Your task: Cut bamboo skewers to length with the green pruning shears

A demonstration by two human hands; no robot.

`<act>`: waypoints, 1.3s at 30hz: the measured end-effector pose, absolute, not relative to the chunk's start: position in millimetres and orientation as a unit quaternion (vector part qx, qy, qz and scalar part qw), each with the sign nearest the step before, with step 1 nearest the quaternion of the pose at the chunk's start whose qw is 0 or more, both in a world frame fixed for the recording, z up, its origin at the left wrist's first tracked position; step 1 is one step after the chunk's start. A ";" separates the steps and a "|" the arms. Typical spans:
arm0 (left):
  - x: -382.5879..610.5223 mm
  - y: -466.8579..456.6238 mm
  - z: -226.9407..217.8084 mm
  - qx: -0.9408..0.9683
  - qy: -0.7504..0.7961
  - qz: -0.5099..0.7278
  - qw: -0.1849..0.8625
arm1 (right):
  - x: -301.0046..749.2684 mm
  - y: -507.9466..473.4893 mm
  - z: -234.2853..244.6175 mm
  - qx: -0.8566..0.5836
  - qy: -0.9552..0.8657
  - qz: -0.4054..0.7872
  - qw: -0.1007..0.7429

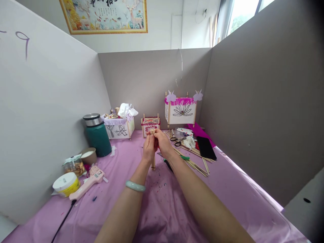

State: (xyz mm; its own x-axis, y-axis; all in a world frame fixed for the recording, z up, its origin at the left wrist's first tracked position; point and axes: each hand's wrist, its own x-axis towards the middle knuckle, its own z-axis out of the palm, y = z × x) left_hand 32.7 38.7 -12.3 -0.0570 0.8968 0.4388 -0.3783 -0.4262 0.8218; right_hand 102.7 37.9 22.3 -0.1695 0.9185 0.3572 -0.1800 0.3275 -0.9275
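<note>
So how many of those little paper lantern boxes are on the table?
3. A tissue-filled lantern beside the green flask; a small lantern just behind the left hand and right hand, which hold wooden sticks; a tall pink-fringed lantern at back right. None seems hidden.

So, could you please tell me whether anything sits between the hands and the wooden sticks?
Nothing visible does. The left hand and right hand both grip the wooden sticks, fingers closed around the upper end, above the purple cloth.
</note>
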 end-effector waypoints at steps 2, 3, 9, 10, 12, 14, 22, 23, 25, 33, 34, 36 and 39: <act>31.3 38.8 -12.4 0.501 0.258 0.679 0.471 | 103.2 38.4 18.1 -0.305 -0.590 0.489 0.565; 30.1 39.2 -12.7 0.500 0.256 0.679 0.473 | 104.2 38.6 14.2 -0.300 -0.592 0.488 0.566; 20.9 43.0 -14.8 0.493 0.231 0.670 0.505 | 116.3 37.4 -28.0 -0.268 -0.641 0.484 0.531; 19.6 42.8 -14.4 0.495 0.224 0.667 0.510 | 117.3 37.2 -34.5 -0.255 -0.664 0.486 0.508; 17.6 41.1 -12.3 0.494 0.214 0.663 0.520 | 117.6 37.4 -44.0 -0.247 -0.690 0.487 0.476; 16.1 38.1 -9.3 0.492 0.212 0.659 0.528 | 116.8 38.6 -49.2 -0.258 -0.699 0.485 0.458; 12.9 36.7 -10.6 0.490 0.179 0.645 0.559 | 117.3 46.3 -66.1 -0.321 -0.785 0.393 0.356; 12.1 37.4 -11.6 0.491 0.176 0.638 0.566 | 116.7 45.7 -68.2 -0.323 -0.787 0.386 0.356; 10.6 37.5 -12.6 0.491 0.167 0.630 0.578 | 114.0 42.6 -71.2 -0.324 -0.784 0.382 0.366; 9.2 33.2 -8.2 0.500 0.140 0.612 0.596 | 95.5 25.9 -74.2 -0.282 -0.697 0.482 0.450; 10.1 33.7 -7.9 0.503 0.138 0.613 0.593 | 95.1 26.2 -74.6 -0.284 -0.697 0.472 0.458; 12.1 35.5 -7.7 0.510 0.141 0.613 0.587 | 95.4 28.5 -76.5 -0.289 -0.696 0.456 0.474; 14.5 38.2 -8.5 0.512 0.155 0.606 0.589 | 96.5 33.6 -81.2 -0.293 -0.695 0.462 0.466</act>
